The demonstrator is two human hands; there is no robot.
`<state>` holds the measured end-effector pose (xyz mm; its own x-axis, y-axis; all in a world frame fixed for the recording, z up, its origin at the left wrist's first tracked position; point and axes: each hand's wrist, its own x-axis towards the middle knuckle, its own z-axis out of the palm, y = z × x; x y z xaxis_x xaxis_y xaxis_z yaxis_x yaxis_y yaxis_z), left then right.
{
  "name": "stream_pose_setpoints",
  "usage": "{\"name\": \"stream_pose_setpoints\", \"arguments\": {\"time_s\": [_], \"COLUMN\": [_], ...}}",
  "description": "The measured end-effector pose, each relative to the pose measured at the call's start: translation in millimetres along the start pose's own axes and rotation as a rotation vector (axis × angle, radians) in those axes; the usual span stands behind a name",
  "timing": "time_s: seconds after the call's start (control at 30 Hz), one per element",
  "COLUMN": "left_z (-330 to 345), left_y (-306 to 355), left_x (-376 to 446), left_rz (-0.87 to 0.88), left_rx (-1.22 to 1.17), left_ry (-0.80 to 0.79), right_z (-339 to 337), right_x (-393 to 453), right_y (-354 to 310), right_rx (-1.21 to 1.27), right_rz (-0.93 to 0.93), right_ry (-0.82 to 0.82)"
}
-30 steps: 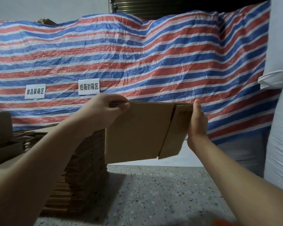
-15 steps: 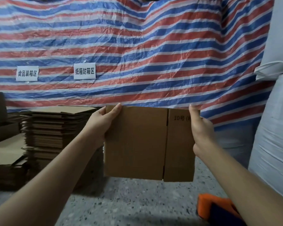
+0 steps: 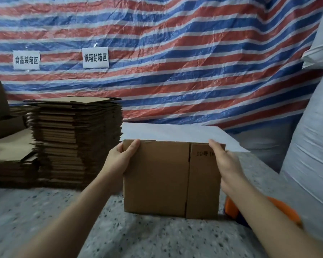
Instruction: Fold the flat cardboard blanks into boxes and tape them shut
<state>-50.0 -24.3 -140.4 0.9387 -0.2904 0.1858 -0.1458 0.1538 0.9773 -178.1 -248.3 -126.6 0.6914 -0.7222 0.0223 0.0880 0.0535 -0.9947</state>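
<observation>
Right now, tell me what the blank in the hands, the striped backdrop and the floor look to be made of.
Blank: brown cardboard, matte, creased fold line and printed marking; both hands, left hand and right hand, grip its top corners.
Striped backdrop: thin plastic tarpaulin, probably woven; slightly glossy, crinkled.
Floor: speckled grey, likely terrazzo or polished concrete; blur leaves this open.

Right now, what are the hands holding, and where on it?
Both hold one flat cardboard blank upright: the left hand grips its upper left corner, the right hand its upper right edge.

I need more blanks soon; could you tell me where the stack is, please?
In the head view, the stack of blanks stands on the floor at left, beside the left hand.
</observation>
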Motion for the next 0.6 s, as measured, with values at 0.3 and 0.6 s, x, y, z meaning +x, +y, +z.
{"name": "stream_pose_setpoints", "arguments": {"time_s": [0.3,0.6], "left_z": [-11.4,1.8], "left_y": [26.4,23.9], "left_x": [8.2,16.4], "left_rz": [-0.127,-0.176], "left_rx": [0.021,0.038], "left_ry": [-0.297,-0.283], "right_z": [-0.4,-7.9], "right_x": [-1.2,0.8], "right_y": [-6.9,-4.2], "right_rx": [-0.034,-0.066], "right_rz": [-0.074,-0.07], "right_ry": [-0.006,0.014]}}
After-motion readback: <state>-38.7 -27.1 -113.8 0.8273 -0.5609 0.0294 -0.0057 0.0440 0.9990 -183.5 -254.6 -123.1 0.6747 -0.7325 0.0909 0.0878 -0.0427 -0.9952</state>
